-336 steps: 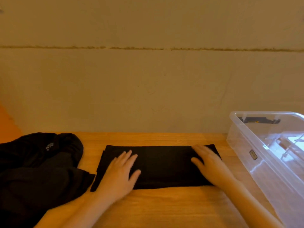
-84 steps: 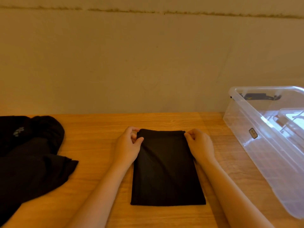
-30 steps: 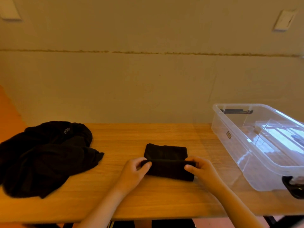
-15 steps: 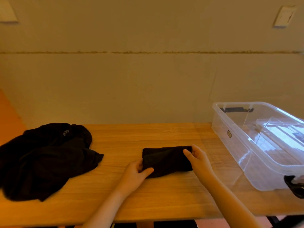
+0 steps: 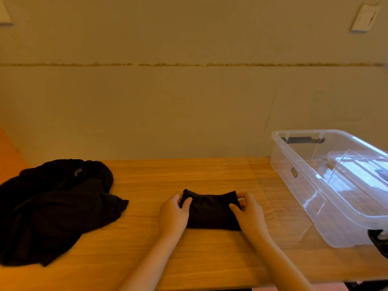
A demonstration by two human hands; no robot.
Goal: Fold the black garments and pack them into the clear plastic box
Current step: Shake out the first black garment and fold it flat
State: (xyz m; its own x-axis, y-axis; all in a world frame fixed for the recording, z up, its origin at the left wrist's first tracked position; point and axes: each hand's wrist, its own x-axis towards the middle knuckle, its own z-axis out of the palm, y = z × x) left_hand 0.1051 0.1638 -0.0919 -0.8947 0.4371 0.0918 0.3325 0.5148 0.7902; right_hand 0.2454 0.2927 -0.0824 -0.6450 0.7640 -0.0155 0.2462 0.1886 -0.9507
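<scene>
A small folded black garment lies on the wooden table in front of me. My left hand grips its left end, thumb on top. At the right end my right hand grips the cloth the same way. The clear plastic box stands open at the table's right end, apart from the garment, with only a clear piece inside. A loose heap of black garments lies unfolded at the table's left end.
A plain wall runs along the far edge of the table, with a white switch plate at the upper right. A black latch sticks out at the box's near end. Bare wood shows between the heap, the folded garment and the box.
The long strip was folded into a narrow rectangle, then doubled over into a small bundle. Since half a second ago both hands have settled on the bundle's two ends.
</scene>
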